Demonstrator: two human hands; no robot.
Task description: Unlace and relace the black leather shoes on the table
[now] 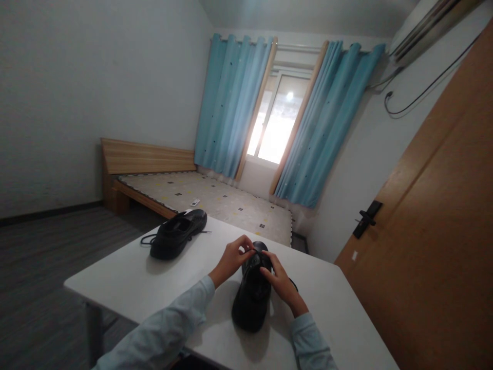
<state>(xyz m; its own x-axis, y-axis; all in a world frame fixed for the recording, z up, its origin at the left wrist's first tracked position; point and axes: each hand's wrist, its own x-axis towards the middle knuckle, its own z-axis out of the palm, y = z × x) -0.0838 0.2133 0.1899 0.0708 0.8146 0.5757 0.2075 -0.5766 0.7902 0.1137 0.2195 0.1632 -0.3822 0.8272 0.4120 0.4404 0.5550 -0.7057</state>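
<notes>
A black shoe (252, 303) stands on the white table (210, 234) in front of me, its heel towards me and its toe pointing away. My left hand (234, 258) is at the shoe's upper left, thumb and fingertips pinched together on what looks like a dark shoelace (256, 250). On the right side of the same shoe, my right hand (282, 279) has its thumb and fingers curled over the lacing area. The fingers partly hide the laces. A second black shoe (175, 239) lies farther left on the table, with loose lace ends sticking out.
Behind the table is a bed with a patterned mattress (231, 205) and a wooden headboard (150, 156); a small white object (195, 203) lies on it. Blue curtains (233, 103) flank the window (283, 118). A brown door (431, 231) stands close on the right.
</notes>
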